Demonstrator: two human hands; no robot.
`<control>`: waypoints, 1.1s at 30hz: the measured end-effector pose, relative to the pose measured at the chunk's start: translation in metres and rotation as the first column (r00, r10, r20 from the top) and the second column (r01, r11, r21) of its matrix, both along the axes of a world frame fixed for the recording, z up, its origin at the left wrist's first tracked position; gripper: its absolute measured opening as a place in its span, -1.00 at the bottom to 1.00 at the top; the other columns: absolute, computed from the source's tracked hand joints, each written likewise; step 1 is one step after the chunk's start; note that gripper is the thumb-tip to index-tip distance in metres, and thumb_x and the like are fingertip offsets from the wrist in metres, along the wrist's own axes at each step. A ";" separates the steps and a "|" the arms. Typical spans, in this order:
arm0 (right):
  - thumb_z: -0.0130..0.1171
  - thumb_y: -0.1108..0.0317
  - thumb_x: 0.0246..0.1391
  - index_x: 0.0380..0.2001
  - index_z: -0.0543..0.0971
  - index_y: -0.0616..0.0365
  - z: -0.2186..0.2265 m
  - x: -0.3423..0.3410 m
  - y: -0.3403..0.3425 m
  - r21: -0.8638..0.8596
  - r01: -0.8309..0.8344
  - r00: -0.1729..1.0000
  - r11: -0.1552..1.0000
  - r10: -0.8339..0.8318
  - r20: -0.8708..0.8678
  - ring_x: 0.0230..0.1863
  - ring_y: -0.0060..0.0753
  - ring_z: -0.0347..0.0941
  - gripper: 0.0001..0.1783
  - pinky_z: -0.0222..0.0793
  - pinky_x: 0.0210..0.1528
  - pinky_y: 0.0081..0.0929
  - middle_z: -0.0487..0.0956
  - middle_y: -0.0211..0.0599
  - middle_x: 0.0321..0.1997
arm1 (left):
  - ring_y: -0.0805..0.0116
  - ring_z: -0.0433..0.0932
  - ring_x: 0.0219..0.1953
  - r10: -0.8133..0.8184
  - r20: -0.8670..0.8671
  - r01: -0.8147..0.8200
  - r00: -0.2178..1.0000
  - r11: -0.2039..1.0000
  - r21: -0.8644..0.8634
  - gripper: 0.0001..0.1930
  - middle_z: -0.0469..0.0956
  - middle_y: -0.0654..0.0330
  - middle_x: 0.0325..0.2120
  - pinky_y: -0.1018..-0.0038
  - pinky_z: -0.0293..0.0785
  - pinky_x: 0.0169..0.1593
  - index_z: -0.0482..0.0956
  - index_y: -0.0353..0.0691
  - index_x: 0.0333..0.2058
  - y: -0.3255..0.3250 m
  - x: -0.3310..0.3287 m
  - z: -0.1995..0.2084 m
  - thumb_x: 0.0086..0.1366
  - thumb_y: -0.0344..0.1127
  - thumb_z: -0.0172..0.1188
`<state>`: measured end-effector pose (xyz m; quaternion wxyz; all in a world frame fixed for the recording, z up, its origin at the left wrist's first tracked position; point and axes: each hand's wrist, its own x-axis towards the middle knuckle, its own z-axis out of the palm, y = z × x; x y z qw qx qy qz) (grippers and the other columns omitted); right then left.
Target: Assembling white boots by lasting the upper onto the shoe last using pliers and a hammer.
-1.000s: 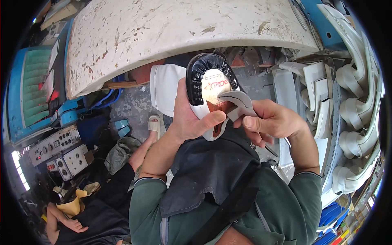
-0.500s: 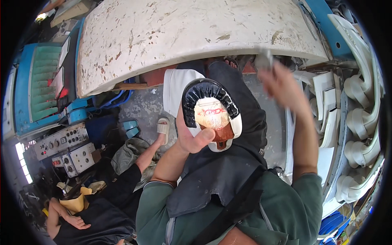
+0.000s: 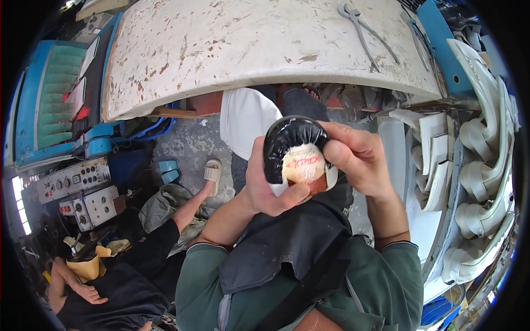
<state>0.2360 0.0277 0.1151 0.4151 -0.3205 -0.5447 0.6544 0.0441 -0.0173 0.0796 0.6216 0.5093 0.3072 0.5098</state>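
My left hand (image 3: 266, 190) grips a lasted shoe (image 3: 287, 144), its underside turned up toward me. Glossy black upper material is gathered in pleats around the toe, over a pale insole board (image 3: 301, 160) with red handwriting and a brown heel part. The thumb of that hand lies across the brown part. My right hand (image 3: 356, 157) is closed on the right edge of the black upper, thumb and forefinger pressed against it; its other fingers are partly hidden. Lasting pliers (image 3: 354, 16) lie on the worn white table (image 3: 221, 49), handles apart.
A rack at right holds several white shoes (image 3: 475, 176) beside shelved white pieces (image 3: 436, 160). White material (image 3: 243, 118) lies by my lap. At left stand a blue machine (image 3: 33, 105) and control boxes (image 3: 74, 182). Another person's arm (image 3: 80, 281) and slippered foot (image 3: 212, 174) are nearby.
My right hand has come down from the table edge to the shoe, letting go of the metal tool; pliers now lie on the table. The shoe has moved slightly right and tilted.
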 end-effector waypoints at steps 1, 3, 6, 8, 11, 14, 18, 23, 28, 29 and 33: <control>0.17 0.17 0.19 0.03 0.51 0.30 0.003 -0.002 -0.002 0.013 0.004 1.000 1.000 -0.004 0.010 -0.08 -0.50 0.49 -0.54 0.40 -0.05 -0.54 0.60 -0.21 -0.10 | 0.33 0.50 -0.11 0.062 -0.058 -0.056 0.996 0.995 0.087 -0.37 0.43 -0.04 -0.11 0.44 0.44 -0.08 0.14 -0.46 0.03 0.004 0.005 -0.001 0.09 -0.36 0.30; 0.16 0.24 0.20 0.01 0.51 0.33 0.003 -0.003 -0.006 0.040 0.129 0.949 0.991 -0.135 0.285 -0.10 -0.53 0.48 -0.58 0.40 -0.05 -0.58 0.60 -0.24 -0.11 | 0.37 0.50 -0.13 0.176 -0.089 -0.158 0.980 0.971 0.177 -0.37 0.45 -0.01 -0.13 0.44 0.44 -0.08 0.15 -0.47 0.03 0.008 0.014 -0.002 0.11 -0.30 0.29; 0.17 0.25 0.19 0.06 0.46 0.33 -0.038 0.006 0.001 -0.153 0.105 0.989 0.983 -0.119 -0.085 -0.06 -0.53 0.47 -0.54 0.40 -0.02 -0.56 0.58 -0.27 -0.07 | 0.37 0.50 -0.16 0.213 -0.190 -0.179 0.959 0.967 0.180 -0.35 0.46 0.00 -0.15 0.44 0.44 -0.09 0.15 -0.48 0.04 0.012 0.023 -0.010 0.11 -0.27 0.31; 0.12 0.21 0.22 0.14 0.35 0.36 -0.052 0.001 -0.007 0.013 0.130 0.986 0.991 -0.128 -0.108 -0.02 -0.55 0.43 -0.47 0.39 0.01 -0.56 0.53 -0.28 -0.01 | 0.33 0.49 -0.15 0.224 -0.202 -0.201 0.953 0.971 0.128 -0.24 0.45 -0.01 -0.13 0.40 0.42 -0.06 0.14 -0.49 0.05 0.010 0.031 -0.015 0.12 -0.08 0.35; 0.08 0.23 0.25 0.02 0.44 0.35 -0.066 -0.002 -0.014 -0.166 0.293 0.939 0.942 -0.316 -0.135 -0.13 -0.62 0.45 -0.59 0.40 -0.06 -0.60 0.56 -0.33 -0.11 | 0.15 0.40 -0.02 0.261 -0.333 -0.178 0.906 0.949 0.259 -0.02 0.37 -0.11 -0.05 0.28 0.34 0.04 0.13 -0.49 0.09 0.017 0.037 -0.021 0.06 0.35 0.22; 0.03 0.24 0.29 -0.08 0.52 0.30 -0.092 0.002 -0.005 -0.214 0.300 0.861 0.930 -0.360 -0.358 -0.25 -0.61 0.49 -0.67 0.44 -0.16 -0.58 0.60 -0.34 -0.21 | 0.13 0.37 0.00 0.578 -0.559 -0.081 0.595 0.735 0.674 -0.09 0.32 -0.12 -0.03 0.25 0.33 0.04 0.23 -0.45 0.04 0.000 0.033 -0.014 0.07 0.34 0.22; -0.20 0.01 0.34 -0.17 0.52 0.34 -0.052 0.010 0.026 -0.326 -0.005 0.696 0.946 -0.230 -0.680 -0.25 -0.24 0.60 -0.46 0.54 -0.15 -0.34 0.62 -0.05 -0.27 | 0.14 0.50 -0.26 0.491 -0.507 0.155 0.708 0.593 0.790 -0.41 0.50 0.10 -0.29 0.31 0.46 -0.15 0.49 -0.29 -0.22 -0.068 -0.024 -0.070 0.11 0.20 0.28; -0.14 -0.09 0.26 -0.24 0.52 0.41 -0.045 0.013 0.043 0.041 -0.035 0.752 0.999 0.054 -0.656 -0.27 0.00 0.60 -0.37 0.54 -0.15 -0.15 0.60 0.05 -0.32 | 0.12 0.53 -0.27 0.535 -0.470 0.003 0.702 0.658 0.753 -0.50 0.51 0.15 -0.32 0.27 0.51 -0.15 0.50 -0.23 -0.23 -0.070 -0.031 -0.049 0.06 0.06 0.39; 0.08 -0.03 0.07 -0.18 0.45 0.33 -0.036 0.022 0.058 0.101 -0.143 0.380 0.985 0.149 -0.913 -0.14 0.13 0.54 -0.45 0.49 -0.03 -0.04 0.55 0.02 -0.32 | 0.09 0.51 -0.14 0.621 -0.484 0.276 0.617 0.406 0.871 -0.48 0.48 0.05 -0.18 0.22 0.50 -0.07 0.48 -0.25 -0.15 -0.102 -0.049 -0.068 0.10 0.04 0.36; 0.08 0.04 0.12 -0.15 0.42 0.32 -0.035 0.023 0.063 0.176 -0.145 0.317 0.974 0.214 -0.924 -0.14 0.09 0.54 -0.50 0.47 -0.02 0.03 0.53 -0.02 -0.30 | 0.05 0.49 -0.10 0.576 -0.538 0.277 0.616 0.481 0.832 -0.46 0.46 0.01 -0.14 0.18 0.49 -0.03 0.47 -0.26 -0.12 -0.101 -0.051 -0.072 0.10 0.04 0.36; 0.10 0.06 0.14 -0.14 0.39 0.31 -0.032 0.017 0.068 0.250 -0.185 0.202 0.950 0.286 -0.937 -0.17 0.04 0.53 -0.53 0.46 -0.01 0.10 0.51 -0.09 -0.31 | -0.01 0.48 -0.04 0.161 -0.521 0.004 0.838 0.954 0.301 -0.42 0.46 -0.03 -0.07 0.08 0.41 0.09 0.44 -0.30 -0.01 -0.094 -0.040 -0.069 0.12 -0.02 0.35</control>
